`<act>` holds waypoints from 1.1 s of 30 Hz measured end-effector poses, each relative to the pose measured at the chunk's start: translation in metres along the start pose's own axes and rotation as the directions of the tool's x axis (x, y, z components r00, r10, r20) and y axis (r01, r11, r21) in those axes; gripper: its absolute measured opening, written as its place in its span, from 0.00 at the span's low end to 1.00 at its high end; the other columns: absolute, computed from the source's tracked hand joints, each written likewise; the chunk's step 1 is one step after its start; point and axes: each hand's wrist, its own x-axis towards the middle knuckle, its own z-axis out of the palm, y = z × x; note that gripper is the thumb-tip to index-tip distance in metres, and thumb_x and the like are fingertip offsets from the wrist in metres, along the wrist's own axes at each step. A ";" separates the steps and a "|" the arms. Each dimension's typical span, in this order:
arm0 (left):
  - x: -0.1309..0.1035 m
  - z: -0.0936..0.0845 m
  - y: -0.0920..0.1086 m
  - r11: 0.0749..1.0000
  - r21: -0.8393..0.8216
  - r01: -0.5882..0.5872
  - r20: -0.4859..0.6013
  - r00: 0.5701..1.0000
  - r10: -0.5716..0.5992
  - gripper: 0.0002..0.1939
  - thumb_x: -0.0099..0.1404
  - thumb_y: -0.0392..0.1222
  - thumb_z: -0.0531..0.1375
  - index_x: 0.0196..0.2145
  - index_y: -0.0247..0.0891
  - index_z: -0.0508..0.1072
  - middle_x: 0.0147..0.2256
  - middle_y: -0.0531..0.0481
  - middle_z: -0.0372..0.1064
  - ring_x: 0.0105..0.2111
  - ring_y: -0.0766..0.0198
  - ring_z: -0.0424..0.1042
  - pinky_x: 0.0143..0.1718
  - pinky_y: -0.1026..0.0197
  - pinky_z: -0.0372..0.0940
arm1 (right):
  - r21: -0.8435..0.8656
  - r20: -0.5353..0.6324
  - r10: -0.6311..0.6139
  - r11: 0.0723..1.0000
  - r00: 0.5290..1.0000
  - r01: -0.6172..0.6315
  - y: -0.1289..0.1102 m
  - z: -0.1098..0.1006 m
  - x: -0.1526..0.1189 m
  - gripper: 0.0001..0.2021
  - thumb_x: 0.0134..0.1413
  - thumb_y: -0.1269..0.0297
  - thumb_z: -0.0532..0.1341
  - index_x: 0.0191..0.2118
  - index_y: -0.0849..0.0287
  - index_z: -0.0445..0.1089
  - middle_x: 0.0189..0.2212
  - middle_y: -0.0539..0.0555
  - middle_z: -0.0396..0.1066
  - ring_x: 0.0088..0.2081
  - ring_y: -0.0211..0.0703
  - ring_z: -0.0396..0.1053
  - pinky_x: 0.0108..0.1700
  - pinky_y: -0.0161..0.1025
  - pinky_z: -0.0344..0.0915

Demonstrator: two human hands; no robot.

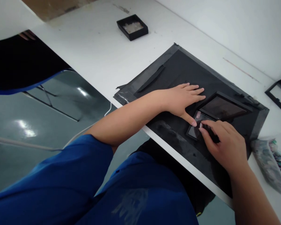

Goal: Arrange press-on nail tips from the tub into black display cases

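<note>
A small black case with a raised lid (221, 107), resembling a pocket scale, lies on the black mat. On its grey plate (194, 132) sits a small pale pink piece (198, 114), like a polished stone. My left hand (182, 98) is spread flat on the mat, its thumb tip at the plate's edge. Over the right part of the plate, the thumb and forefinger of my right hand (224, 140) pinch a similar small shiny stone (201, 125). My right fingers hide part of the case.
The black mat (178, 68) is taped to a white table (89, 47). A black tray (144, 31) of clear bits stands farther back. At right are a clear bag (268, 159) of colourful pieces and a black frame (275, 97). A dark chair (25, 68) stands left.
</note>
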 end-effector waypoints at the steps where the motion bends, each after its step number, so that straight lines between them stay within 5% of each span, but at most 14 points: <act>1: 0.000 0.000 0.000 1.000 -0.001 0.005 0.002 1.000 -0.005 0.55 0.60 0.70 0.61 0.73 0.35 0.46 0.75 0.42 0.32 0.76 0.47 0.33 0.76 0.42 0.33 | 0.012 -0.003 -0.011 1.000 1.000 0.011 0.000 0.000 0.000 0.09 0.67 0.61 0.60 0.48 0.57 0.72 0.33 0.51 0.73 0.35 0.42 0.69 0.40 0.39 0.64; 6: 0.000 0.000 0.001 1.000 -0.006 0.003 -0.038 0.999 -0.004 0.53 0.60 0.69 0.61 0.72 0.36 0.50 0.75 0.42 0.36 0.75 0.46 0.37 0.75 0.42 0.37 | 0.037 -0.079 -0.045 0.998 0.996 0.048 -0.002 -0.010 -0.002 0.09 0.64 0.65 0.63 0.49 0.60 0.71 0.33 0.52 0.73 0.35 0.42 0.72 0.40 0.39 0.65; 10: -0.009 -0.008 -0.003 0.997 -0.072 0.013 -0.200 0.979 -0.028 0.51 0.58 0.70 0.63 0.71 0.42 0.55 0.71 0.44 0.53 0.70 0.46 0.55 0.70 0.46 0.53 | 0.077 -0.218 -0.098 0.990 0.971 0.117 -0.008 -0.026 -0.007 0.16 0.56 0.73 0.69 0.50 0.62 0.71 0.33 0.53 0.74 0.32 0.40 0.70 0.37 0.38 0.66; 14: -0.020 -0.020 -0.004 0.988 -0.152 -0.028 -0.496 0.867 -0.051 0.41 0.56 0.69 0.66 0.61 0.45 0.70 0.56 0.48 0.74 0.57 0.53 0.72 0.57 0.56 0.63 | 0.086 -0.345 -0.114 0.985 0.932 0.152 -0.017 -0.039 -0.012 0.22 0.51 0.74 0.72 0.52 0.61 0.71 0.32 0.51 0.74 0.29 0.37 0.68 0.34 0.38 0.66; 18: -0.019 -0.015 0.012 0.981 -0.100 -0.165 -0.646 0.761 0.062 0.33 0.57 0.73 0.62 0.45 0.42 0.78 0.38 0.47 0.78 0.43 0.58 0.76 0.47 0.56 0.65 | 0.224 -0.280 0.018 0.973 0.960 0.048 -0.023 -0.045 -0.016 0.11 0.62 0.66 0.66 0.50 0.55 0.71 0.29 0.50 0.72 0.28 0.37 0.68 0.32 0.38 0.66; 22: -0.012 0.002 0.031 0.938 0.042 -0.344 -0.624 0.724 0.294 0.34 0.62 0.77 0.51 0.42 0.47 0.78 0.38 0.49 0.76 0.41 0.61 0.76 0.43 0.59 0.66 | 0.382 -0.147 0.157 0.920 0.977 -0.091 -0.025 -0.048 -0.019 0.07 0.67 0.59 0.61 0.46 0.53 0.70 0.27 0.49 0.70 0.27 0.37 0.69 0.30 0.38 0.65; 27: -0.005 0.015 0.030 0.778 0.184 -0.600 -0.604 0.555 0.571 0.23 0.70 0.66 0.49 0.48 0.59 0.78 0.43 0.56 0.76 0.41 0.66 0.76 0.43 0.62 0.69 | 0.409 -0.088 0.230 0.896 0.969 -0.175 -0.024 -0.047 -0.020 0.10 0.66 0.53 0.60 0.39 0.53 0.70 0.26 0.50 0.71 0.25 0.38 0.68 0.28 0.39 0.64; 31: 0.000 0.018 0.026 0.769 0.181 -0.614 -0.548 0.586 0.597 0.17 0.71 0.61 0.51 0.51 0.67 0.76 0.45 0.59 0.77 0.39 0.67 0.76 0.41 0.61 0.70 | 0.454 -0.067 0.266 0.866 0.962 -0.209 -0.026 -0.048 -0.023 0.07 0.64 0.56 0.63 0.38 0.52 0.71 0.25 0.50 0.71 0.24 0.38 0.67 0.26 0.39 0.63; 33: 0.002 0.019 0.026 0.752 0.189 -0.631 -0.549 0.567 0.614 0.15 0.72 0.59 0.52 0.50 0.69 0.75 0.44 0.62 0.77 0.37 0.70 0.76 0.38 0.63 0.69 | 0.493 -0.091 0.275 0.848 0.957 -0.197 -0.027 -0.049 -0.024 0.06 0.62 0.59 0.64 0.44 0.51 0.71 0.27 0.50 0.72 0.25 0.39 0.68 0.27 0.39 0.64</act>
